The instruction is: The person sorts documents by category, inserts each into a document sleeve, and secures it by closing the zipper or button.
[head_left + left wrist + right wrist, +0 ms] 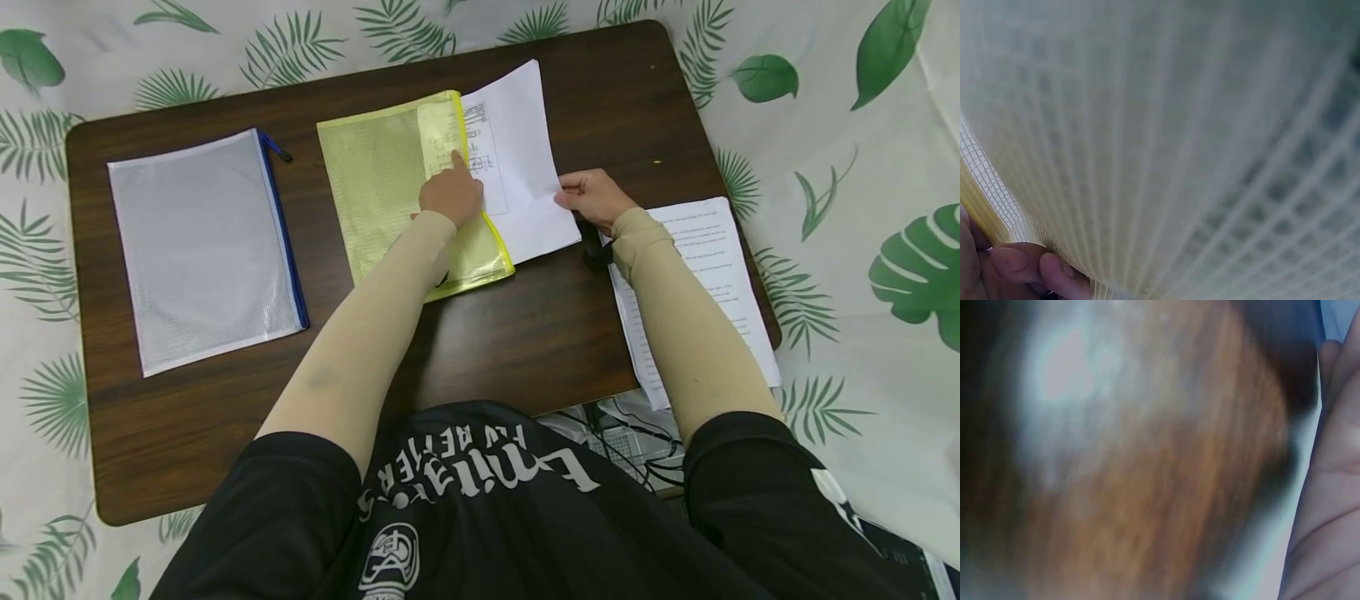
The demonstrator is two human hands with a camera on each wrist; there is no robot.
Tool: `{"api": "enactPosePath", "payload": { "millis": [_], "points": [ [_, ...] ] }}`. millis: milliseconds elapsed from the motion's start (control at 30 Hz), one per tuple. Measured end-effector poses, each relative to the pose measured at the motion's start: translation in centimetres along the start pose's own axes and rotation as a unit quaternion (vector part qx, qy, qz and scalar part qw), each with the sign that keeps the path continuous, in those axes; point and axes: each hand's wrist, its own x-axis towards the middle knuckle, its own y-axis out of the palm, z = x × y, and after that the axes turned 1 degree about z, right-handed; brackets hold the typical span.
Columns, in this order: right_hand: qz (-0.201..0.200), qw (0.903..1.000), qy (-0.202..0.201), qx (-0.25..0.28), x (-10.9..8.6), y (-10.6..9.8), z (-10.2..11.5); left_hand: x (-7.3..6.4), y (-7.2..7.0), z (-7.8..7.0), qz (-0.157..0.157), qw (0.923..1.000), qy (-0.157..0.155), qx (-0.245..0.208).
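A yellow mesh zip pouch (pixel 378 187) lies towards the back of the table, with white printed paper (pixel 521 133) partly inside it and sticking out of its right side. My left hand (pixel 452 196) holds the pouch near that opening, its index finger pointing along the front. In the left wrist view, curled fingers (pixel 1019 259) grip the mesh (pixel 1147 156) by its yellow edge. On the other side, my right hand (pixel 597 197) pinches the paper's right edge between thumb and fingers. The right wrist view shows mostly the palm (pixel 1329 500) beside blurred brown wood.
A clear mesh pouch with a blue zip (pixel 206 250) lies at the left of the dark wooden table (pixel 217 433). Under my right forearm, a stack of printed sheets (pixel 705 250) reaches over the front edge. Cables (pixel 637 433) show below the table.
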Motion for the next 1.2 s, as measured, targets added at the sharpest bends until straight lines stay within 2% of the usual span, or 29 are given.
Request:
{"api": "enactPosePath", "payload": {
  "millis": [233,633,867,1200],
  "points": [
    [0.006,0.9999,0.012,-0.005,-0.34,0.37,0.60,-0.07,-0.09,0.04,0.001,1.0000,-0.001,-0.004],
    [0.019,0.9993,0.029,0.011,0.04,0.24,0.40,-0.23,-0.05,0.24,-0.006,0.9999,-0.003,-0.009],
    [0.020,0.9992,0.031,0.015,-0.07,0.28,0.49,-0.66,-0.02,0.41,-0.021,0.9997,0.001,-0.009],
    [0.017,0.9993,0.032,0.013,-0.19,0.40,0.49,-0.56,0.06,0.49,-0.042,0.9991,-0.004,-0.004]
  ]
}}
